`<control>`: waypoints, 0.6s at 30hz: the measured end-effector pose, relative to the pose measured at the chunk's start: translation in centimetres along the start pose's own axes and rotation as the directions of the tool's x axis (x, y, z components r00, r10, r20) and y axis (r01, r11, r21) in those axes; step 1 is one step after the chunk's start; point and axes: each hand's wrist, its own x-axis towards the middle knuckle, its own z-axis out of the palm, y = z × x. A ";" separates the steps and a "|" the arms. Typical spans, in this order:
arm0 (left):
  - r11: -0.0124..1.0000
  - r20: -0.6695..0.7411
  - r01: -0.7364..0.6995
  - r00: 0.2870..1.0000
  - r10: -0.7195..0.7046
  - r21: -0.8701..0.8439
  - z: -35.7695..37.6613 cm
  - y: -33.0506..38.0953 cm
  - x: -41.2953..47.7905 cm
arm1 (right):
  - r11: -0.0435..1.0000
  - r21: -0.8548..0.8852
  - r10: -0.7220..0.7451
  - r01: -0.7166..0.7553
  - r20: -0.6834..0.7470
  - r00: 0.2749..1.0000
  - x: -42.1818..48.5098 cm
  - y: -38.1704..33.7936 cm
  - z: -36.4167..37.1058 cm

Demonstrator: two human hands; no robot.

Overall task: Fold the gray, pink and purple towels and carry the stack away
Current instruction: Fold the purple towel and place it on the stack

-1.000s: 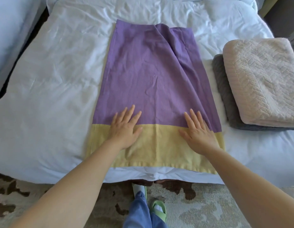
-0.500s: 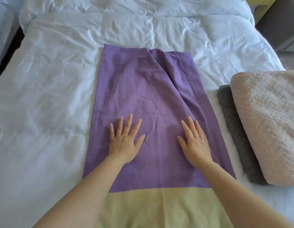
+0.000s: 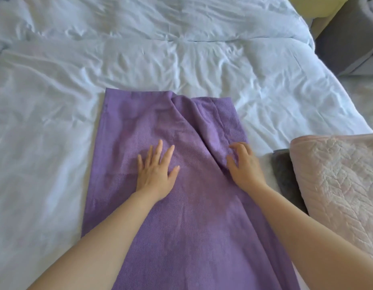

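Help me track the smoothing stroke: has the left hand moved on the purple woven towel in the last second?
Yes. The left hand slid up the purple woven towel, away from the person, from its near end toward its far edge.

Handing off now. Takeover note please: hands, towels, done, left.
Left hand: open, flat on the purple towel.
Right hand: fingers bent on a long crease near the towel's right edge; can't tell if it pinches cloth.
Purple towel: laid out long on the white bed, not yet folded small.
Done: pink towel folded, lying on the folded gray towel, at the right.
Left: smooth the crease, fold purple, stack, carry away.
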 end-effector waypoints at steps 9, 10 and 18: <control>0.990 -0.199 -0.126 0.973 0.113 -0.058 -6.2 1.6 13.5 | 0.999 0.050 -0.019 0.016 0.067 0.998 15.5 -3.1 -1.1; 0.988 -0.202 -0.147 0.970 0.134 -0.051 -6.7 1.7 15.0 | 0.999 0.049 -0.016 0.012 0.081 0.997 16.9 -3.3 -1.0; 0.979 0.078 -0.135 0.989 0.125 0.154 -8.2 0.6 22.9 | 0.993 -0.040 -0.089 0.115 0.406 0.910 21.4 -4.2 0.4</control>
